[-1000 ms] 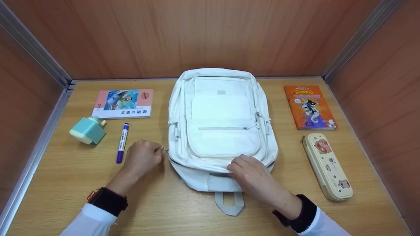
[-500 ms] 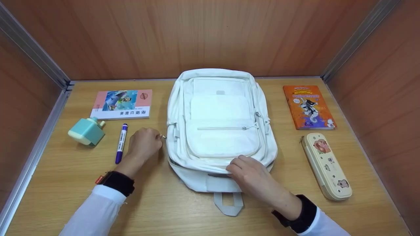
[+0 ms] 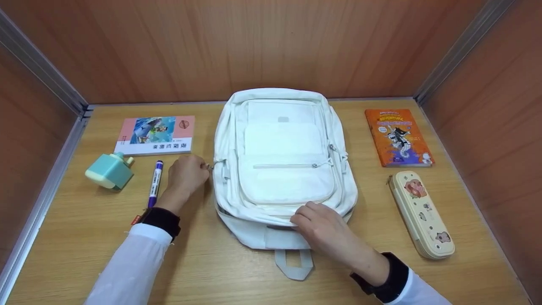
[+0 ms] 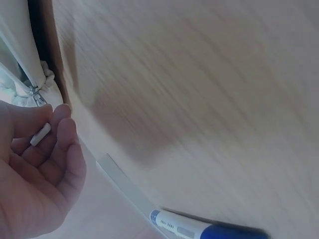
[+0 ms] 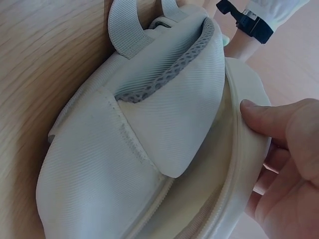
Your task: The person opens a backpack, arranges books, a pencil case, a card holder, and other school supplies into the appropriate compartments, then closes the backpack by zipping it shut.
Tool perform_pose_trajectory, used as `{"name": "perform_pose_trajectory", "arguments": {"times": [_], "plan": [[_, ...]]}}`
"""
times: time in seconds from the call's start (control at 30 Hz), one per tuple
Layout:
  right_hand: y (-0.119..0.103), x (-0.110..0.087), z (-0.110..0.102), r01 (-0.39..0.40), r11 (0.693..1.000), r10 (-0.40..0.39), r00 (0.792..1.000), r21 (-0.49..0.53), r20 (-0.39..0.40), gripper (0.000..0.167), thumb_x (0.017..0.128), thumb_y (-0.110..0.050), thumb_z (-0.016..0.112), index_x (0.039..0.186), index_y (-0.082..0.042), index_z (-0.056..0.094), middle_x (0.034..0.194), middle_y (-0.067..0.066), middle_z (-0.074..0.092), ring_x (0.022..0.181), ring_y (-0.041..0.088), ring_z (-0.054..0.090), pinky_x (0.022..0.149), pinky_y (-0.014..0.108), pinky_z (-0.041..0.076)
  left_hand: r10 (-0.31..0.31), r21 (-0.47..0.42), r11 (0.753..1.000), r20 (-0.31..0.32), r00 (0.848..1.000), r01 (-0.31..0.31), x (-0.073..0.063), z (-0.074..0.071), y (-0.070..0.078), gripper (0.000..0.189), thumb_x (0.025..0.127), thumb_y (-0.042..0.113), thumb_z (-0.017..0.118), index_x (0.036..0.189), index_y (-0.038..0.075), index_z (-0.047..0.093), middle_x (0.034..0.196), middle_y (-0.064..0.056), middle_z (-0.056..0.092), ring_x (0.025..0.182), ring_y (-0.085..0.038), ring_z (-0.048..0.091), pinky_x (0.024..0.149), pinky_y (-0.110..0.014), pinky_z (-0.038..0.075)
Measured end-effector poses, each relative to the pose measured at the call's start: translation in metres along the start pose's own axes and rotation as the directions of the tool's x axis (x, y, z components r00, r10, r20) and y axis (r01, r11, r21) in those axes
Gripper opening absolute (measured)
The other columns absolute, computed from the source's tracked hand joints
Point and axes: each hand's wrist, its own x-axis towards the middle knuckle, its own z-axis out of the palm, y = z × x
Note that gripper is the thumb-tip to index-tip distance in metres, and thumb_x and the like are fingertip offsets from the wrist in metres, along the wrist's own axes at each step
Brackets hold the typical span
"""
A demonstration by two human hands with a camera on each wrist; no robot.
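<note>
A white backpack (image 3: 288, 182) lies front side up on the table, its top end toward me. At its left side my left hand (image 3: 187, 176) pinches a zipper pull (image 4: 41, 134), seen between thumb and fingers in the left wrist view. My right hand (image 3: 322, 224) grips the edge of the main compartment's front panel (image 5: 249, 144), thumb outside and fingers curled behind it. Below that edge the zip opening (image 5: 199, 194) gapes, showing the pale lining. The carry loop (image 3: 296, 271) points toward me.
Left of the backpack are a pink and white book (image 3: 156, 135), a teal pencil sharpener (image 3: 111, 170) and a purple marker (image 3: 156, 182). An orange book (image 3: 398, 137) and a cream pencil case (image 3: 422, 215) lie on the right. Wooden panels (image 3: 271, 51) enclose the table.
My left hand has slid away from me along the backpack's left side with the zipper pull. The right hand keeps its place on the panel edge.
</note>
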Motion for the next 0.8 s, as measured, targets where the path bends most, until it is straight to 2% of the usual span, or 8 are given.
{"name": "perform_pose_trajectory", "arguments": {"times": [0.3, 0.47, 0.57, 0.7, 0.8], "plan": [[-0.001, 0.000, -0.002, -0.009, 1.000, 0.009, 1.000, 0.005, 0.013, 0.014, 0.092, -0.005, 0.075, 0.104, -0.011, 0.072, 0.097, -0.002, 0.067, 0.087, 0.013, 0.062, 0.073, 0.026, 0.053, 0.005, 0.008, 1.000, -0.027, 1.000, -0.005, 0.003, 0.006, -0.003, 0.017, 0.095, 0.011, 0.069, 0.094, -0.002, 0.080, 0.085, -0.014, 0.073, 0.077, -0.032, 0.064, 0.073, -0.048, 0.051], [0.000, 0.001, -0.004, 0.002, 1.000, -0.002, 0.999, 0.008, -0.045, 0.018, 0.087, 0.001, 0.077, 0.101, -0.009, 0.070, 0.095, 0.001, 0.067, 0.085, 0.016, 0.062, 0.071, 0.028, 0.053, 0.025, -0.025, 0.999, -0.031, 0.999, -0.026, 0.000, 0.007, -0.004, 0.019, 0.092, 0.014, 0.066, 0.091, 0.000, 0.079, 0.082, -0.014, 0.072, 0.074, -0.032, 0.063, 0.066, -0.047, 0.049], [0.001, 0.003, -0.006, 0.001, 1.000, 0.000, 0.998, 0.008, -0.070, 0.020, 0.085, 0.004, 0.078, 0.100, -0.007, 0.070, 0.095, 0.002, 0.067, 0.084, 0.017, 0.061, 0.070, 0.029, 0.053, 0.004, -0.067, 0.998, -0.038, 0.999, -0.006, 0.000, 0.002, -0.008, 0.025, 0.086, 0.012, 0.062, 0.099, -0.002, 0.078, 0.094, -0.019, 0.073, 0.083, -0.036, 0.065, 0.071, -0.050, 0.052], [0.001, 0.006, -0.012, -0.003, 1.000, 0.004, 0.998, 0.014, -0.067, 0.022, 0.085, 0.004, 0.079, 0.102, -0.007, 0.071, 0.096, 0.002, 0.067, 0.086, 0.016, 0.061, 0.071, 0.029, 0.053, -0.017, -0.065, 0.998, -0.134, 0.991, 0.008, 0.004, -0.010, -0.017, 0.033, 0.088, 0.007, 0.056, 0.110, -0.009, 0.075, 0.111, -0.028, 0.071, 0.101, -0.046, 0.067, 0.082, -0.058, 0.054], [0.002, 0.009, -0.014, 0.005, 1.000, -0.004, 0.997, 0.012, -0.080, 0.023, 0.084, 0.004, 0.080, 0.103, -0.007, 0.071, 0.096, 0.002, 0.067, 0.086, 0.017, 0.061, 0.071, 0.029, 0.053, -0.026, -0.036, 0.999, -0.199, 0.980, 0.019, 0.011, -0.018, -0.027, 0.035, 0.094, 0.008, 0.056, 0.118, -0.012, 0.071, 0.115, -0.033, 0.068, 0.108, -0.050, 0.063, 0.088, -0.062, 0.052]]}}
